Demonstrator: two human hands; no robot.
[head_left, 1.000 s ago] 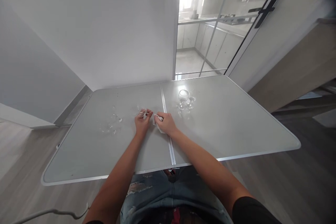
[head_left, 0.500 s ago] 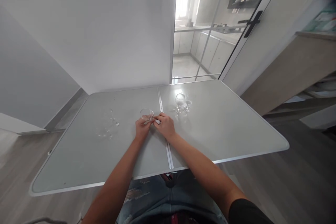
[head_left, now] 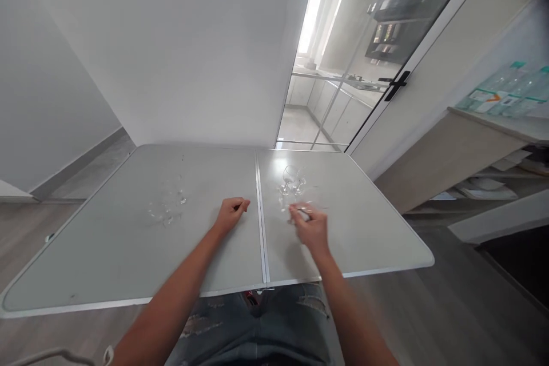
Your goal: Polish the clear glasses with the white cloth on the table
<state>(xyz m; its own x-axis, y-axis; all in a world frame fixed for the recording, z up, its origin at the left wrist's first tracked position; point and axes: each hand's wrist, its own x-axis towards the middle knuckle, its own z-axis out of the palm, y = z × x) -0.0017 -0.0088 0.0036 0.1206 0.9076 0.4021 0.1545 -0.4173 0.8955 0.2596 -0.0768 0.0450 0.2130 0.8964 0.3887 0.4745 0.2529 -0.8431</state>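
Clear glass [head_left: 305,210], blurred, sits in the right hand [head_left: 312,227] on the table's [head_left: 364,223] right half; fingers curl round it. Left hand [head_left: 230,215] rests loosely closed, holding nothing, left of the seam. Two stemmed glasses [head_left: 291,180] stand just beyond; more glassware [head_left: 166,209] far left.

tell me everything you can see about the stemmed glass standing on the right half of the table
The stemmed glass is clear, with a rounded bowl, a thin stem and a round foot. It stands on the right panel of the grey folding table, just right of the centre seam and towards the far edge, and looks empty. A second clear glass piece sits right beside it, too transparent to make out. Neither hand touches it; the right hand is nearest, closer to the person.
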